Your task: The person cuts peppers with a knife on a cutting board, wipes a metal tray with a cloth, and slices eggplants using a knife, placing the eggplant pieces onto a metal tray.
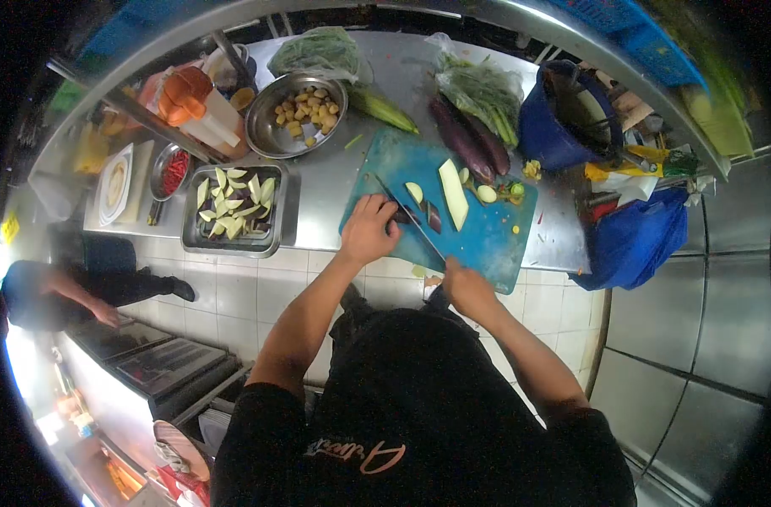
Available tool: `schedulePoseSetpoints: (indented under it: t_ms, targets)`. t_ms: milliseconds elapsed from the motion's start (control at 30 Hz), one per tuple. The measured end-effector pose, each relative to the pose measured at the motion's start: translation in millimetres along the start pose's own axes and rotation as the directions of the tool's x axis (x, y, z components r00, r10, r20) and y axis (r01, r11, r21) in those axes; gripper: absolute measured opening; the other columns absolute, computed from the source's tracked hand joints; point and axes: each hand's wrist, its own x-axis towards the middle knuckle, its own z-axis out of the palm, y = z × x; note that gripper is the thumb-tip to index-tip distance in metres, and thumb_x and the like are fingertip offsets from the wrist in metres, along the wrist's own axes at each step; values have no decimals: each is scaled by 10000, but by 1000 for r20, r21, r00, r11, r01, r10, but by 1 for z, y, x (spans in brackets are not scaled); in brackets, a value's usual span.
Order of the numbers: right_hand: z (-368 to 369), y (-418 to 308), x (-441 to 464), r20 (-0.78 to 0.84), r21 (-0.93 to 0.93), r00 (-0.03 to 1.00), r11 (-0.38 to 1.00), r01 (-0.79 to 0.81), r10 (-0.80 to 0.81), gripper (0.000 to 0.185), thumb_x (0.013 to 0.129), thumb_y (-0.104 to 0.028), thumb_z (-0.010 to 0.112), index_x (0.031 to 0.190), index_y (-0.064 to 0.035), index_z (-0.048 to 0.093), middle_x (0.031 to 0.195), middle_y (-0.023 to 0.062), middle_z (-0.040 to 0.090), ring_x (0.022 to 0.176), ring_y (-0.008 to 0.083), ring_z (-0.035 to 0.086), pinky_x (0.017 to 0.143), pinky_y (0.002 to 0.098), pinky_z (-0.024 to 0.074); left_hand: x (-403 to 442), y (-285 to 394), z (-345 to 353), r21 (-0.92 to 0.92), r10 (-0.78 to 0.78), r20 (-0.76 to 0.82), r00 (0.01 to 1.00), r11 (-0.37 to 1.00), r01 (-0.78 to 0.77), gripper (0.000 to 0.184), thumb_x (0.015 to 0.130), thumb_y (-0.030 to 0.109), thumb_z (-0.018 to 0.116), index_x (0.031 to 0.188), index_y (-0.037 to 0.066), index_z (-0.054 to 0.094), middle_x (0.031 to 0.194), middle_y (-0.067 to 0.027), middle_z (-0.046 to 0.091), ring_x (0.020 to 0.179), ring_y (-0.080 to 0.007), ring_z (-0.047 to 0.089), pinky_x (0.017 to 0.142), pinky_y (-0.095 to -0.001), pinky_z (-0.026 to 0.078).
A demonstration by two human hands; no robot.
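My right hand [470,291] is closed round the handle of a kitchen knife [415,223], whose long blade lies slantwise over the blue-green cutting board [495,237]. On the board's left part, my left hand [370,230] presses its bent fingers on a dark eggplant piece [401,216], close beside the blade. The hand partly hides this piece. Right of the blade lie cut eggplant wedges [414,192] and a long pale eggplant slab [453,194]. Whole purple eggplants [466,139] rest at the board's far edge. Eggplant trimmings [487,193] sit on its right side.
A metal tray [233,248] of eggplant wedges stands left. Behind it are a steel bowl [266,139] of yellowish chunks and a small pan [160,182] of red pieces. A blue bucket [542,127] and bagged greens [478,93] stand far right. Another person [56,291] is at left.
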Motion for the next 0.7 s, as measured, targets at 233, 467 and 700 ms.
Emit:
schedulePoseSetpoints:
  t_ms: [233, 467, 700]
  targets:
    - [-19, -10, 8, -99, 83, 995, 996, 28, -20, 183, 881, -117, 423, 994, 21, 461, 792, 310, 616, 745, 487, 612, 679, 585, 472, -5, -10, 6, -62, 15, -66, 998, 998, -19, 247, 687, 91, 632, 925, 54, 581, 984, -110, 557, 958, -302, 555, 813, -392, 489]
    - [-14, -3, -22, 37, 14, 999, 1000, -11, 11, 196, 877, -127, 444, 1008, 16, 468, 778, 305, 616, 723, 483, 611, 672, 585, 473, -4, -6, 2, -92, 3, -64, 998, 996, -9, 197, 696, 79, 637, 871, 54, 550, 978, -101, 558, 942, -302, 561, 797, -389, 494]
    - [-1, -8, 19, -75, 197, 996, 979, 51, -37, 204, 901, -162, 460, 1008, 11, 468, 782, 297, 612, 734, 481, 602, 681, 570, 462, -5, -10, 7, -70, 22, -36, 999, 997, -24, 258, 698, 108, 656, 933, 66, 558, 1007, -110, 548, 977, -304, 546, 806, -392, 482]
